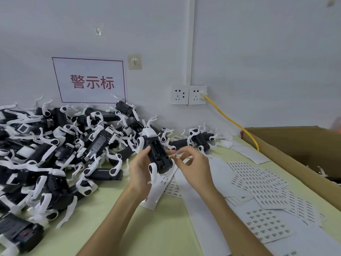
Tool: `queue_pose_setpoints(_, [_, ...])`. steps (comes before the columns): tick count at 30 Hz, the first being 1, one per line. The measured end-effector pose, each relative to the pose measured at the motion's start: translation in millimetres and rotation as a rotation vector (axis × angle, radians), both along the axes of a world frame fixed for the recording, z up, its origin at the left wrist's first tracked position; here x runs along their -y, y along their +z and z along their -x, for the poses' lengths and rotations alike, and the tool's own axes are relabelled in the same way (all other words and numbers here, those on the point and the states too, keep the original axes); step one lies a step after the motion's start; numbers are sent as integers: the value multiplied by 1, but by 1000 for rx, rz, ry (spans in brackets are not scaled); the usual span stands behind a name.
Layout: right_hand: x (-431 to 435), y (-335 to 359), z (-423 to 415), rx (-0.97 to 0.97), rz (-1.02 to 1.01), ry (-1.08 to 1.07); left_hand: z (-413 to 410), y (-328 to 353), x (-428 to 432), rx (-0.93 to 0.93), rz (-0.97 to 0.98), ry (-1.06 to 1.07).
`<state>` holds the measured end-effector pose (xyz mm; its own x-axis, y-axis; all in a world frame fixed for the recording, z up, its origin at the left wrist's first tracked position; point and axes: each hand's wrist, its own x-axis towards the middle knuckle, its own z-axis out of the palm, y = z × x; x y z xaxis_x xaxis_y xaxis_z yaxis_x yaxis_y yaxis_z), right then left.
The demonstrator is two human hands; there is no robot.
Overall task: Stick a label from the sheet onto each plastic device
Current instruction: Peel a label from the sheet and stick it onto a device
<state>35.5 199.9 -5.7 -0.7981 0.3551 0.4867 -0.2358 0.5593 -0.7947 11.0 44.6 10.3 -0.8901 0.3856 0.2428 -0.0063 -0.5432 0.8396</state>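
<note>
Left hand: centre frame, fingers curled round a device.
Right hand: just right, thumb and forefinger pinching a label.
Forearms: rising from bottom edge.

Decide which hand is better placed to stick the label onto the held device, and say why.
Right. The right hand pinches what looks like a small label just beside the device; the left hand grips the device, steadying it.

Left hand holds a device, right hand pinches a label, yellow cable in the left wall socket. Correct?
No: the head view shows the yellow cable in the right wall socket, not the left. The rest stands: left hand holds the device, right hand pinches a label.
</note>
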Motion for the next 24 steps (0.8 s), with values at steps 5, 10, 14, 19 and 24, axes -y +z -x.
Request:
queue_pose_setpoints(5, [0, 3, -1, 101, 302, 74, 1, -2, -1, 26, -29, 3])
queue_pose_setpoints(10, [-2, 5, -2, 69, 424, 142, 2, -3, -4, -1, 26, 30])
queue_pose_setpoints(14, [-1, 4, -2, 37, 455, 106, 2, -5, -5, -32, 86, 9])
queue_pose_setpoints(19, [-1, 3, -2, 2, 449, 57, 2, -11, -10, -99, 136, -14])
queue_pose_setpoints(24, [-1, 2, 0, -14, 419, -4, 0, -15, -16, -130, 147, -52])
